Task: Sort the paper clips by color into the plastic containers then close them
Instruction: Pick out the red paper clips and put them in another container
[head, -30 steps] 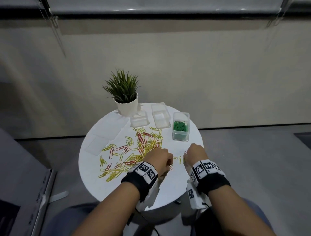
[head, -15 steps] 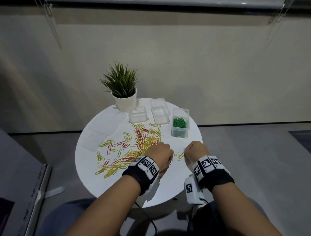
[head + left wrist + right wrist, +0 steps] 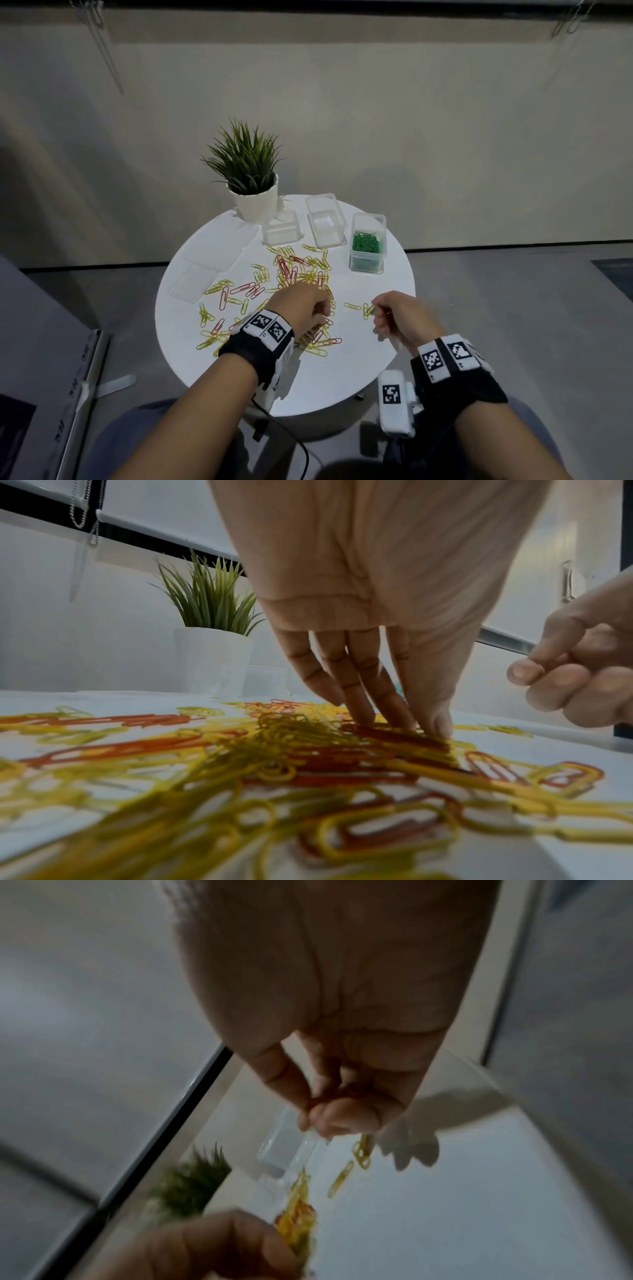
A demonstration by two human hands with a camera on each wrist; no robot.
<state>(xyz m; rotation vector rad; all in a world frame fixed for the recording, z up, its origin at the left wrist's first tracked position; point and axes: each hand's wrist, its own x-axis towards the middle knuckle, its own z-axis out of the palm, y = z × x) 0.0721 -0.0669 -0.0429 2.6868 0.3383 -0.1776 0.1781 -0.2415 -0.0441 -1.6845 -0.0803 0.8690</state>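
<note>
Yellow and red paper clips [image 3: 294,270] lie scattered on the round white table [image 3: 342,377]. My left hand [image 3: 322,308] is down on the near part of the pile. In the left wrist view its fingertips and thumb [image 3: 421,726] pinch at red clips [image 3: 394,737] there. My right hand [image 3: 378,310] hovers curled to the right, pinching red clips between thumb and fingers [image 3: 318,1112]. Two yellow clips [image 3: 366,310] lie just beside it. At the back stand two empty clear containers [image 3: 281,228] [image 3: 325,222] and an open one [image 3: 369,216] with green clips inside.
A potted plant [image 3: 251,185] stands at the back of the table, left of the containers. Clear lids [image 3: 219,255] [image 3: 191,284] lie flat on the left side. The table's near edge sits just above my wrists. Grey floor surrounds the table.
My left hand has shifted left, deeper into the clip pile, so the hands are further apart. The right hand stays curled in about the same place.
</note>
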